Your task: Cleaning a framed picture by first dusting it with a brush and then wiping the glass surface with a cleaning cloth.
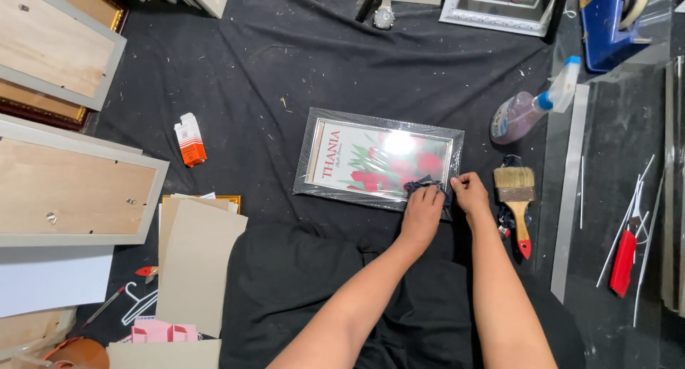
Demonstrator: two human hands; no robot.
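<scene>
Down low, the left hand [422, 213] presses a dark cloth [427, 188] on the picture frame [378, 160], fingers curled over it. The right hand [471, 192] grips the frame's corner. The frame is silver with red flowers, lying flat on black fabric [285, 84]. A paintbrush [519, 199] and spray bottle [524, 112] lie just right.

Light came from above me, even and fairly bright. It glared white off the frame [378, 160] glass, washing out part of the print. Shadows stayed soft. Everything looked sharp, with slight bending toward the edges.
</scene>
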